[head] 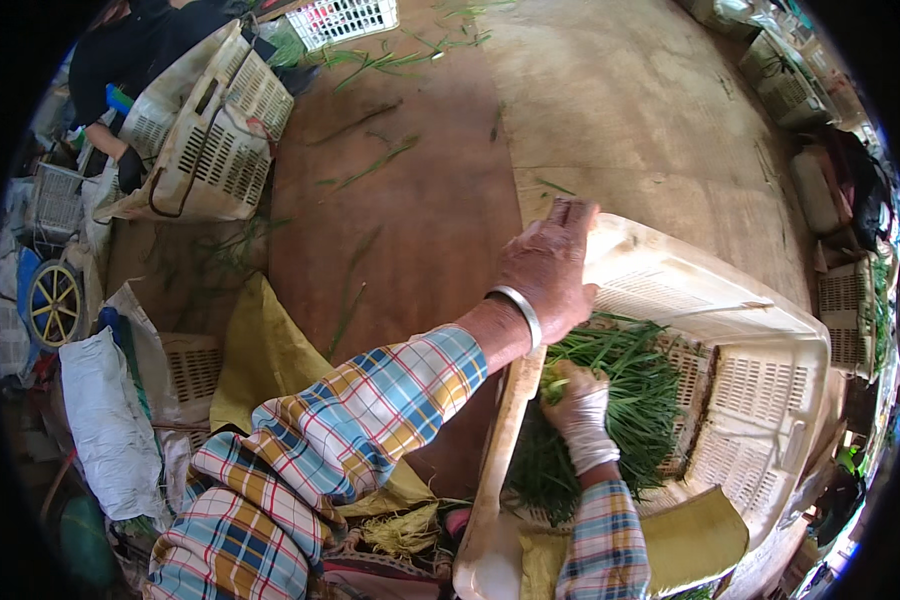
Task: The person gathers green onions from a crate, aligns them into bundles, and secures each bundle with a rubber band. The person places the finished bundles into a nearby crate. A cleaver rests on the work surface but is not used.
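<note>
My left hand, bare with a silver bangle at the wrist, grips the far left corner of a white plastic crate. Inside that crate, my right hand wears a pale thin glove. It is closed around the pale stem ends of long, chive-like greens. Their leaves fan to the right over the crate's floor. A yellow woven sheet hangs over the near wall of the crate, by my right sleeve.
Another person's gloved hand is at a tilted slatted crate, upper left. Loose green leaves lie on the brown board floor. A white sack stands at left. Crates line the right side.
</note>
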A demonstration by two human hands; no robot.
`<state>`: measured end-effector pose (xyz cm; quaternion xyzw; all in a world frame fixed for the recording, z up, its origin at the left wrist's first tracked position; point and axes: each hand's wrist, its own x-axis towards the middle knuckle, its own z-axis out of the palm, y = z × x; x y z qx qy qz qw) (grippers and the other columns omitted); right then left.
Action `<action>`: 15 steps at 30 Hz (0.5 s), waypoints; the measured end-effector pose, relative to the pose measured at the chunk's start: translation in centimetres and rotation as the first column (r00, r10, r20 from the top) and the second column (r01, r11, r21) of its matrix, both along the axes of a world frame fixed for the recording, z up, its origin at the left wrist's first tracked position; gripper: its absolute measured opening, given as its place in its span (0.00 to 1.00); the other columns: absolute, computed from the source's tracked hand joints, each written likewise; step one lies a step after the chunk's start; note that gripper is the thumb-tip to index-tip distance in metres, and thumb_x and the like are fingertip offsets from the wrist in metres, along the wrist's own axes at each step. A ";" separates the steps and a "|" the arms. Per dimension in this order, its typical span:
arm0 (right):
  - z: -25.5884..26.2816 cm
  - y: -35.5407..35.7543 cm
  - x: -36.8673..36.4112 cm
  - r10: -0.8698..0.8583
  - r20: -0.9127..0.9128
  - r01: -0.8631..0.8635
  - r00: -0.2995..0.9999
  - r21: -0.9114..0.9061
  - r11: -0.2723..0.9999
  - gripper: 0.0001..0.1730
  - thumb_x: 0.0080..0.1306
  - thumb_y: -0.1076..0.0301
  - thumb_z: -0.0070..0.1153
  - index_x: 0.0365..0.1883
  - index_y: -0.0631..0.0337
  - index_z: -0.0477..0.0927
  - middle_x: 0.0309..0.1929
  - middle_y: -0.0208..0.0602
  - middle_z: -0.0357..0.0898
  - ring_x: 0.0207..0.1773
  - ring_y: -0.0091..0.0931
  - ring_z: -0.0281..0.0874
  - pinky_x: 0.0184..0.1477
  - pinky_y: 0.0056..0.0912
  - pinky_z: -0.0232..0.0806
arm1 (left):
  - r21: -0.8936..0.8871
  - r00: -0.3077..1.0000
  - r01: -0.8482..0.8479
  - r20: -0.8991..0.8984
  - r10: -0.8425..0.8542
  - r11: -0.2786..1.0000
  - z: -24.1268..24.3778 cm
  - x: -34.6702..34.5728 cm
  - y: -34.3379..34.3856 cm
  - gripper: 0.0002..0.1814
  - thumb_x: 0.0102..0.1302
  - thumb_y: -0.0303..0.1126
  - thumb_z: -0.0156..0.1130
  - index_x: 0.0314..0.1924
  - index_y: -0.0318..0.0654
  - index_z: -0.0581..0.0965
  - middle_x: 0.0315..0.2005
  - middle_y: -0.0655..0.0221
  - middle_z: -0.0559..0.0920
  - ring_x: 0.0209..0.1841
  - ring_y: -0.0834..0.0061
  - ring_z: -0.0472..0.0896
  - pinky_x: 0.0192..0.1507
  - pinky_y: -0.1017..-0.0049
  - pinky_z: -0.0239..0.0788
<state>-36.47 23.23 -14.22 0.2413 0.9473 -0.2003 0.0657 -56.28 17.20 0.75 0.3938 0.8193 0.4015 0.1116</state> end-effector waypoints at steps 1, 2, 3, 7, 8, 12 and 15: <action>2.0 1.2 0.6 -0.001 -0.097 0.000 0.995 -0.011 1.000 0.27 0.41 0.64 0.70 0.42 0.54 0.77 0.35 0.34 0.81 0.39 0.31 0.79 0.53 0.44 0.67 | 0.007 1.000 -0.004 -0.011 0.004 1.000 -0.3 0.0 0.2 0.35 0.47 0.27 0.69 0.56 0.37 0.64 0.49 0.55 0.75 0.51 0.53 0.75 0.53 0.61 0.67; 2.2 2.6 1.7 -0.097 -0.180 0.049 0.979 -0.253 0.966 0.27 0.41 0.68 0.70 0.43 0.55 0.77 0.35 0.34 0.81 0.38 0.30 0.80 0.50 0.40 0.69 | 0.015 1.000 -0.007 -0.023 0.008 1.000 -0.6 -0.2 0.1 0.35 0.47 0.27 0.69 0.56 0.37 0.64 0.48 0.55 0.75 0.51 0.53 0.75 0.53 0.62 0.67; 2.7 4.0 3.2 -0.208 -0.242 0.072 0.948 -0.474 0.877 0.28 0.40 0.71 0.70 0.44 0.56 0.78 0.36 0.34 0.82 0.38 0.29 0.80 0.47 0.36 0.72 | 0.031 0.999 -0.008 -0.033 0.009 0.999 -0.7 -0.2 0.0 0.35 0.47 0.27 0.69 0.56 0.37 0.64 0.48 0.55 0.75 0.51 0.53 0.75 0.53 0.62 0.67; 7.4 6.0 7.8 -0.503 -0.080 0.245 0.861 -0.800 0.547 0.26 0.44 0.79 0.71 0.44 0.63 0.77 0.35 0.29 0.81 0.37 0.19 0.76 0.42 0.25 0.72 | -0.166 0.997 -0.025 -0.073 0.013 0.986 0.1 0.0 0.5 0.36 0.48 0.30 0.69 0.57 0.38 0.64 0.53 0.56 0.73 0.55 0.54 0.72 0.56 0.61 0.65; 8.8 6.0 8.6 -0.534 -0.056 0.271 0.844 -0.814 0.513 0.26 0.44 0.80 0.71 0.44 0.63 0.77 0.35 0.28 0.81 0.37 0.19 0.76 0.42 0.25 0.72 | -0.156 0.980 -0.080 -0.195 0.048 0.985 -0.4 0.4 0.7 0.36 0.48 0.30 0.69 0.58 0.39 0.64 0.55 0.57 0.70 0.58 0.54 0.69 0.57 0.58 0.64; 11.4 4.7 10.6 -0.609 -0.109 0.275 0.786 -0.821 0.501 0.26 0.44 0.81 0.71 0.43 0.63 0.77 0.34 0.28 0.80 0.37 0.19 0.75 0.41 0.25 0.72 | -0.139 0.770 -0.088 -0.638 -0.021 0.986 0.5 0.2 0.0 0.36 0.50 0.30 0.67 0.59 0.38 0.65 0.62 0.58 0.63 0.64 0.53 0.62 0.60 0.47 0.56; 10.7 4.8 12.6 -0.689 -0.210 0.231 0.694 -0.841 0.489 0.25 0.45 0.81 0.71 0.43 0.63 0.77 0.36 0.27 0.79 0.37 0.19 0.74 0.42 0.25 0.71 | -0.263 0.742 0.080 -0.629 -0.234 0.962 0.7 4.2 0.5 0.34 0.53 0.37 0.66 0.59 0.32 0.66 0.63 0.54 0.62 0.64 0.54 0.62 0.63 0.51 0.55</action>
